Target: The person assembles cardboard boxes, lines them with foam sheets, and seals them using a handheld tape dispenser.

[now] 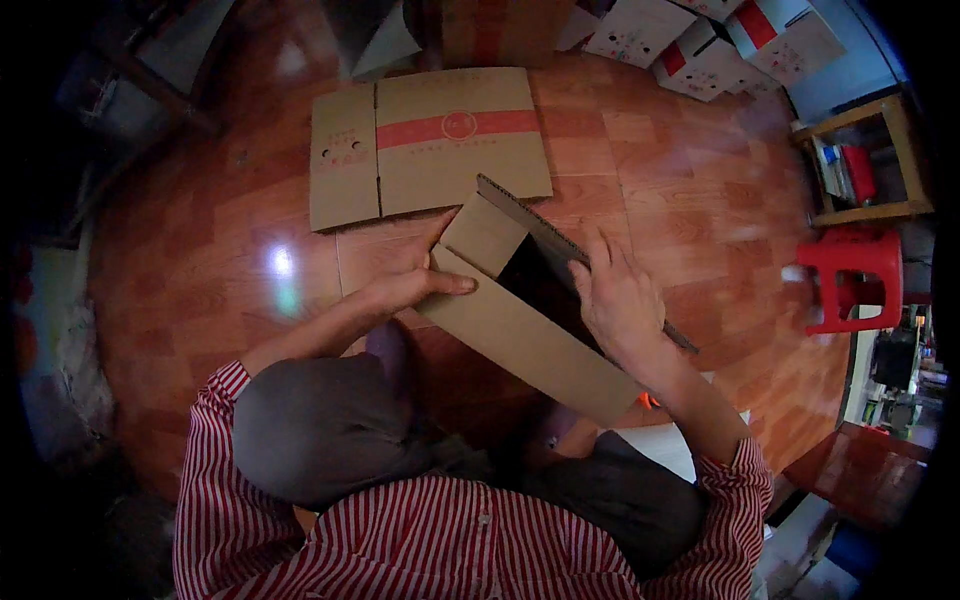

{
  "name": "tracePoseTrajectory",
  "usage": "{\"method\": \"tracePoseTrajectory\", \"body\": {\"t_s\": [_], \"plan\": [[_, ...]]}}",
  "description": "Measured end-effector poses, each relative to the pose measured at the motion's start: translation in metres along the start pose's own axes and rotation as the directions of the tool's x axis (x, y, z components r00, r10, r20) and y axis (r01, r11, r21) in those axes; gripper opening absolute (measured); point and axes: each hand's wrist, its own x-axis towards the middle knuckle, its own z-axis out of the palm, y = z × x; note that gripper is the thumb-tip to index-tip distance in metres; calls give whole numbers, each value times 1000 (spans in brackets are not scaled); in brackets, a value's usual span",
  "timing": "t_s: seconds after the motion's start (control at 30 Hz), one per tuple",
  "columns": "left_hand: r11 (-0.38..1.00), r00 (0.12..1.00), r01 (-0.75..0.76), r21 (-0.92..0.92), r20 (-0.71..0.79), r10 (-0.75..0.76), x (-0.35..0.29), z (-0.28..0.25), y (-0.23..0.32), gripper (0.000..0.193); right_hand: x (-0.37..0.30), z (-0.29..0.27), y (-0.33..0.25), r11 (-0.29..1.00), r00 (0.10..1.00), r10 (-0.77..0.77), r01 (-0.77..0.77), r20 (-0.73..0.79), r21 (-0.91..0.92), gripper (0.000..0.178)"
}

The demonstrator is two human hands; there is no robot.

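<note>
Nearest, the person sits on the wooden floor [200,250] with knees drawn up, a red-striped sleeve on each arm; between the knees and just beyond them stands a brown cardboard box [520,330], half raised into shape, its dark hollow open toward the top; the step in hand looks to be the squaring-up of this box from flat board. The left hand [415,285] lies flat, fingers together and stretched, pressing on the near long panel beside an upturned end flap [483,235]; it clamps nothing. The right hand [615,295] rests over the far wall's corrugated edge, fingers spread and curled on it — a light hold, not a tight grip. By my judgement the next move calls for folding the end flap inward while the walls are kept upright, with both hands steadying; the board looks stiff yet springy, so it may flop back.

Farther off lies a flat carton blank [430,145] with a red band, untouched; beyond, printed white boxes [690,45] — and at the right a red stool [850,275].
</note>
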Motion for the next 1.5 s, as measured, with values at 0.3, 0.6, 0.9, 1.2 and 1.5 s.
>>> {"method": "tracePoseTrajectory", "body": {"t_s": [0.3, 0.6, 0.9, 1.2, 1.5], "plan": [[999, 999, 35, 16, 23, -36, -6, 2, 9, 88, -20, 32, -6, 969, 990, -144, 141, 2, -203, 51], [978, 983, -183, 97, 13, 183, 1, -5, -27, 75, -38, 39, -29, 983, 978, -184, 183, 98, 12, 65], [866, 980, 97, 491, -197, 2, 8, 0, -16, 67, -57, 43, 7, 996, 996, -85, 85, -12, 8, 62], [975, 980, 47, 216, -198, -4, 13, 1, -36, 69, -137, 101, 70, 92, 627, 759, -367, 173, 926, 48], [962, 978, 91, 259, -204, -38, 12, -9, -48, 63, -143, 101, 77, 233, 590, 801, -464, 103, 855, 41]]}}
